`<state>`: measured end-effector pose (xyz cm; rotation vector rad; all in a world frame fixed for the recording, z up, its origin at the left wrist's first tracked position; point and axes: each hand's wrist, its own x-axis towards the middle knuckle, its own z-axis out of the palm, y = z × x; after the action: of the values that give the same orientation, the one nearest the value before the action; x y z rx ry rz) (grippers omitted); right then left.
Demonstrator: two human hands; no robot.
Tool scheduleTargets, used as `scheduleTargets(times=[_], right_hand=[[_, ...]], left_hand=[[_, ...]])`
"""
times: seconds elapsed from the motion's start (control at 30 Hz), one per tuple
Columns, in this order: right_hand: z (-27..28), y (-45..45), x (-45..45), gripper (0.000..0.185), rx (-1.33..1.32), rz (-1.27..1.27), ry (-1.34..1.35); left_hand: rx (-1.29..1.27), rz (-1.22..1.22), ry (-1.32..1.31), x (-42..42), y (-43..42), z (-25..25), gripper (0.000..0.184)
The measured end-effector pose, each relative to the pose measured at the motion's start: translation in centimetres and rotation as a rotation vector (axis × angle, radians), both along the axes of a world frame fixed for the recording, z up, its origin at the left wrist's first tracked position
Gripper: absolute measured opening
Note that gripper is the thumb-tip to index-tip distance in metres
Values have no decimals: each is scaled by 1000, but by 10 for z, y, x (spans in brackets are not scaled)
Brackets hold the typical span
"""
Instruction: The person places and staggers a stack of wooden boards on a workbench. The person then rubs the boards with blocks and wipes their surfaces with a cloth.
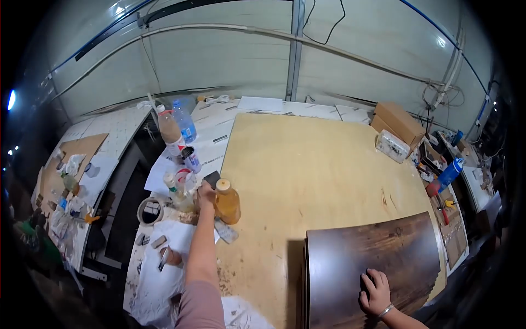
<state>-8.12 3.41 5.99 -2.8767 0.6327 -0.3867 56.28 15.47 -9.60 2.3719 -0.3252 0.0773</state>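
Note:
Reaching forward on the left, my left hand [206,196] has its fingers closed at a small dark block [212,178], just left of a bottle of amber liquid [228,204]. My right hand [377,291], with a bracelet at the wrist, rests with fingers spread on a stack of dark brown wood-grain boards [350,252] at the lower right. The stack lies on a large pale yellow board [296,164]. A cup of dark material [149,211] and a white cloth [164,274] are left of my left arm.
Bottles [171,130], a blue-tinted bottle [184,120] and a can [190,158] stand at the back left. A cardboard box [397,123] and a wrapped block [392,146] sit at the back right. A cluttered side table [104,142] is at far left; a blue bottle [450,172] is at right.

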Motion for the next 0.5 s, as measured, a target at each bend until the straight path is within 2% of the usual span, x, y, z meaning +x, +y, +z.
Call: scheduleTargets(times=[0.07,0.13,0.2,0.23,0.3,0.33,0.37,0.4,0.43,0.47,0.5], right_hand=[[-4,-2,-1,54,-2,-5,-8],[-8,-6,-3,54,-11,15,-19],[-9,-7,-4,55,-13,35,-12],[-8,-7,-5,55,-14,26,-4],[-6,-6,-3,57,0,24,11],[-7,-7,0,57,-1,30,-6],[-10,-9,3,58,-1,38,-25],[-11,-9,-7,58,17,50,-21],[-9,-10,-6,54,29,31,-7],[-9,-9,-6,55,25,12,-3],[-9,-8,-6,55,47,0,-13]], left_hand=[[7,32,100,15,-15,-5,37],[-26,17,67,22,-15,-16,51],[74,-37,48,39,-8,-30,62],[72,-21,37,17,2,0,66],[-64,26,-13,-5,14,20,64],[-179,-76,-127,-21,26,35,56],[-106,-105,-143,-35,37,52,51],[-347,-96,-236,-69,54,77,54],[-351,-113,-203,-84,70,86,57],[-678,-249,-111,-95,88,80,54],[-850,-322,80,-139,101,117,56]])
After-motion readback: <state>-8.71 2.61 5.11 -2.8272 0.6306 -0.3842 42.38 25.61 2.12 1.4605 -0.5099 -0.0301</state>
